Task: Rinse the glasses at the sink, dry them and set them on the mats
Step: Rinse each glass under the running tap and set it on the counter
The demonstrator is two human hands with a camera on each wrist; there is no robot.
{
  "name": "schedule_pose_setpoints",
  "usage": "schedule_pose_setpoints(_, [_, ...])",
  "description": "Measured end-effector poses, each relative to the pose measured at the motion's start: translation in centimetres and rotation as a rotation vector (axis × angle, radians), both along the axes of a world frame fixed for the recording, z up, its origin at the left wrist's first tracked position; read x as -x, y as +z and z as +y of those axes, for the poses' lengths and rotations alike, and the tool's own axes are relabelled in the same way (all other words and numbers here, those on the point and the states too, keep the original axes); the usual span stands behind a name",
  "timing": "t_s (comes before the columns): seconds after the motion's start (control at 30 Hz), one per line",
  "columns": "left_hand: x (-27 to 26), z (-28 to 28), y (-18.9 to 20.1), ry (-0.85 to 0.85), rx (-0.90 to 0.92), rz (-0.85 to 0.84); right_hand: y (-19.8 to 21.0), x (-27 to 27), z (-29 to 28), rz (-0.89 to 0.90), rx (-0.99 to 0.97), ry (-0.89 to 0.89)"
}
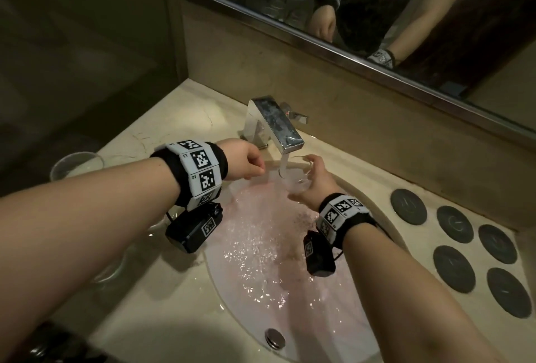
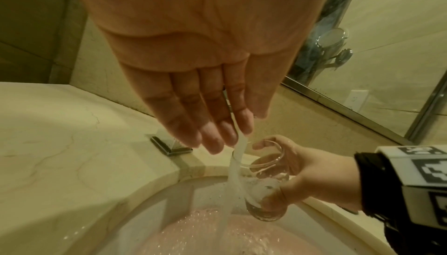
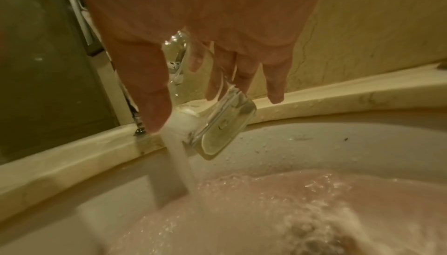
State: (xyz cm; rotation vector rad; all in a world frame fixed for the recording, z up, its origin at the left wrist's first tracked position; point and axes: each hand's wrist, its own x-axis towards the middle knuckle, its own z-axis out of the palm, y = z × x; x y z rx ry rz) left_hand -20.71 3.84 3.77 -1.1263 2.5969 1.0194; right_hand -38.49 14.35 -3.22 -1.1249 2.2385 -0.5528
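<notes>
My right hand (image 1: 311,181) grips a clear glass (image 1: 295,175), tilted, under the stream from the chrome faucet (image 1: 275,123). Water pours into the glass (image 2: 263,188) and spills over into the sink (image 1: 226,284), which holds pinkish, rippling water. In the right wrist view the thumb and fingers wrap the glass (image 3: 225,125). My left hand (image 1: 251,165) hovers just left of the stream with straight fingers (image 2: 212,125), holding nothing. Several dark round mats (image 1: 408,210) lie bare on the counter to the right.
A second glass (image 1: 77,164) stands on the marble counter at the left, and another glass (image 1: 113,264) shows partly under my left forearm. A drain stopper (image 1: 274,338) sits at the sink's near side. A mirror (image 1: 377,0) runs along the back wall.
</notes>
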Motion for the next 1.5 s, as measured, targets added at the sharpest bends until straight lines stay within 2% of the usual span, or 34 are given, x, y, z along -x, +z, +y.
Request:
schedule_pose_setpoints(0.67, [0.2, -0.2, -0.1, -0.056, 0.057, -0.051, -1.6, -0.8, -1.8, -0.19, 0.128, -0.096])
schedule_pose_setpoints(0.9, [0.9, -0.1, 0.0, -0.069, 0.068, -0.043, -1.4, -0.6, -1.7, -0.167, 0.15, -0.087])
schedule_pose_setpoints(1.27, [2.1, 0.3, -0.3, -0.096, 0.055, -0.017, 0.8, 1.0, 0.3, 0.193, -0.072, 0.101])
schedule_pose_setpoints(1.5, [2.4, 0.3, -0.3, -0.097, 0.067, -0.023, 2.3, 0.7, 1.0, 0.787, -0.326, 0.462])
